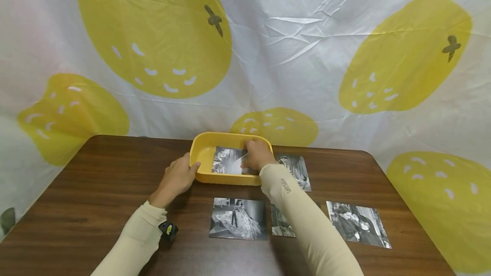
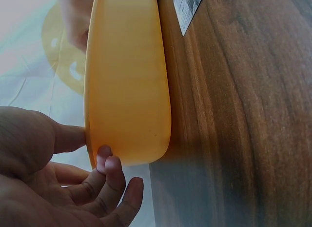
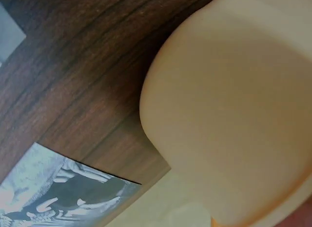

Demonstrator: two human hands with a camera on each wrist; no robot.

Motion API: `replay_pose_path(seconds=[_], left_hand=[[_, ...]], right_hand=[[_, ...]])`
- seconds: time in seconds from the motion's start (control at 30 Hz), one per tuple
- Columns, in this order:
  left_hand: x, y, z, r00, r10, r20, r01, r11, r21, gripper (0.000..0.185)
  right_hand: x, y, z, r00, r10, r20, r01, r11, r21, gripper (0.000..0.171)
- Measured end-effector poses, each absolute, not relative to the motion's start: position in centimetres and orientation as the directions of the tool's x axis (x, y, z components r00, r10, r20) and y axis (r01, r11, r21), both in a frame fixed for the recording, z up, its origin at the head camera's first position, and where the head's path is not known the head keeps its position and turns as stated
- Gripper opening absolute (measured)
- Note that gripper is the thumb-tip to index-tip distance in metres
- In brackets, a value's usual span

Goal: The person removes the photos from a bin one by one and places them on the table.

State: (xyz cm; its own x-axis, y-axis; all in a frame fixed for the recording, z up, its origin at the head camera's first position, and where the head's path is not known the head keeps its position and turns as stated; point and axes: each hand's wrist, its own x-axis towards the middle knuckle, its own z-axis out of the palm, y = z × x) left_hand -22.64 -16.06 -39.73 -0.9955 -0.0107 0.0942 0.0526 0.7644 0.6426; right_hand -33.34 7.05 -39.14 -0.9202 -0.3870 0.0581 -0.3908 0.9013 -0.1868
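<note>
Your left hand (image 1: 177, 178) grips the tray (image 1: 203, 153) rim; your right hand (image 1: 258, 155) pinches a photo (image 1: 227, 160) inside it.

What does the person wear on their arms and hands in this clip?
Both arms are covered by long, close-fitting cream sleeves down to the wrists. The right sleeve has small dark lettering near the forearm. A small black device with a yellow-green spot sits at the left wrist. The left hand and right hand are bare, with no gloves.

Brown wood table (image 1: 96, 191): yellow tray (image 1: 203, 148), four photos (image 1: 238, 218).
</note>
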Motion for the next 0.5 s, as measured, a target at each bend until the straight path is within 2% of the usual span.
replay_pose_path(seconds=[0.17,0.5], left_hand=[[-22.6,-16.0,-39.9,-0.995,-0.005,0.103,0.062,0.767,0.638,0.039],[-22.6,-16.0,-39.6,-0.996,0.004,0.093,0.063,0.767,0.638,0.039]], right_hand=[[-33.6,7.4,-38.7,-0.913,-0.395,0.101,-0.408,0.887,-0.218,0.027],[-33.6,8.7,-37.0,-0.911,-0.404,0.08,-0.388,0.774,-0.5,0.029]])
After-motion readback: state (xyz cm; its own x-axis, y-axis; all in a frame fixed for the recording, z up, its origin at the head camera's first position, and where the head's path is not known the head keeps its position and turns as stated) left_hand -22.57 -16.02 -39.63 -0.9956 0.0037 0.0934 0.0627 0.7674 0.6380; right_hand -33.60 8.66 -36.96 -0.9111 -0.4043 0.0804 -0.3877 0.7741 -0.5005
